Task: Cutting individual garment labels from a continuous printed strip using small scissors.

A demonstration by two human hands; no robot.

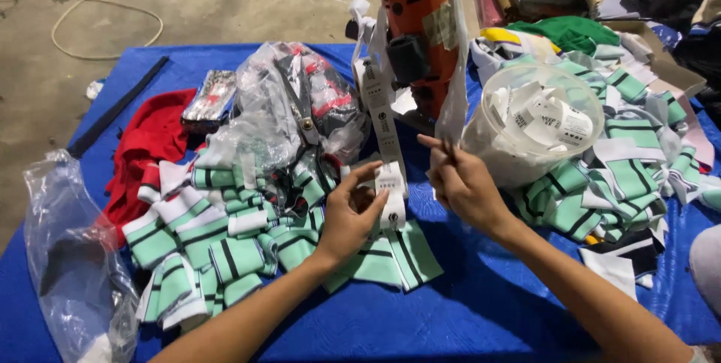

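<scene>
1. Bare forearms are seen nearest the camera, reaching up from the lower edge over a blue-covered bench (466,310).
2. A strip of white printed labels (381,119) is seen hanging from the orange label machine (420,29) down to the left hand (351,216).
3. The lower end of the strip, the end label (391,196), is pinched between the thumb and fingers of the left hand, which is curled partly closed around it.
4. The right hand (462,179) is held just beside the strip, loosely closed; something thin may be pinched in its fingertips, but this cannot be told for certain.
5. Green, white and black striped knit pieces (225,247) are piled left of the hands, and more (627,175) lie to the right, beside a clear tub of loose labels (537,119).
6. The step in hand is judged to be the separating of one label from the strip.
7. For the next move, a steady hold near the tear line and a clean pull would be called for.
</scene>
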